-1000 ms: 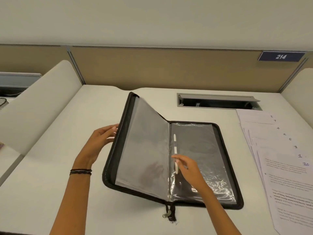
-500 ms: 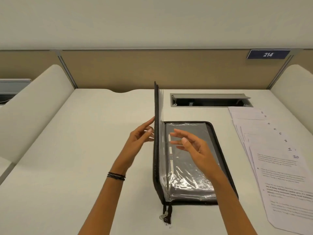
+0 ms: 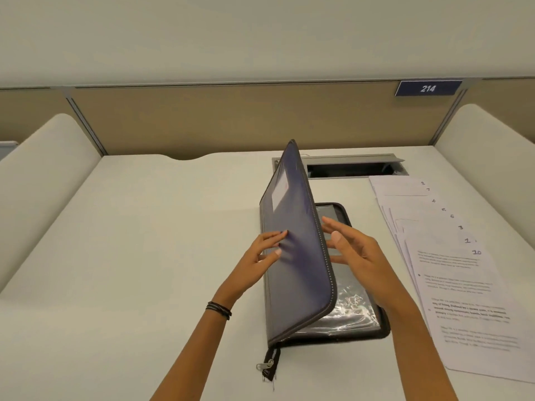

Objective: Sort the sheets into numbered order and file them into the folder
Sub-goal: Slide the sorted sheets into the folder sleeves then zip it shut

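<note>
Head view, looking down on a white desk [image 3: 144, 256]. Near the middle, a grey zip folder [image 3: 295, 270], half open: back half flat on the desk, front cover raised steeply and leaning over to the right, with clear plastic sleeves [image 3: 353, 305] visible underneath. Left hand [image 3: 260, 256] on the outer face of the raised cover, fingers straight and flat against it, curled around nothing; dark bracelet [image 3: 219, 310] on that wrist. Right hand [image 3: 356, 253] on the other side, just beside the zip edge of the cover, fingers spread and relaxed, gripping nothing; contact with the cover not possible to tell. Zipper pull [image 3: 265, 366] at the near corner of the folder. To the right of the folder, apart from it, fanned sheets [image 3: 463, 285] with handwritten numbers at the corners, from far to near 2, 7, 4, 5, 6, 3, 1, 10, with sheet 10 on top. Behind the folder, a cable slot [image 3: 353, 166] in the desk.
</note>
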